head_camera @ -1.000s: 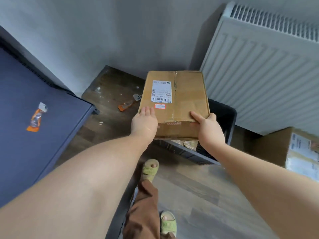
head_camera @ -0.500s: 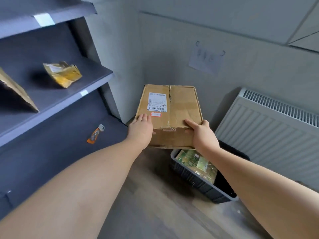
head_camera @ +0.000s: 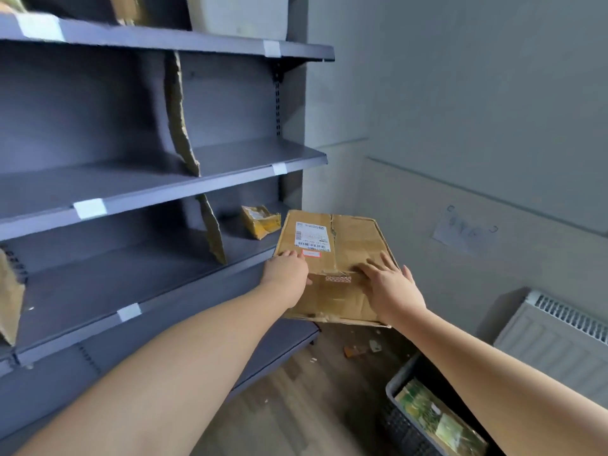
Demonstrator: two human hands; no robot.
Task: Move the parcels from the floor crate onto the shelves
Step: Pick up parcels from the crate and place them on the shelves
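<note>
A brown cardboard box [head_camera: 348, 238] with a white shipping label is held tilted at the right end of the third grey shelf [head_camera: 131, 284]. I cannot tell if it touches the shelf. My left hand [head_camera: 288, 269] grips the box's near left corner, fingers curled over the top. My right hand [head_camera: 388, 284] lies flat on the near right part of the box with its fingers spread and straight. The dark floor crate [head_camera: 394, 419] sits at the lower right with a green-printed parcel [head_camera: 437, 419] inside it.
A crumpled yellow parcel [head_camera: 261, 220] lies at the shelf's right end, just behind the box. Upright cardboard dividers [head_camera: 212, 228] split the shelves. A white radiator [head_camera: 556, 337] hangs on the right wall, and small debris [head_camera: 355, 350] lies on the wooden floor.
The box has risen from over the crate and moved left to the shelf's right end. My right hand has shifted from gripping the corner to lying flat on it.
</note>
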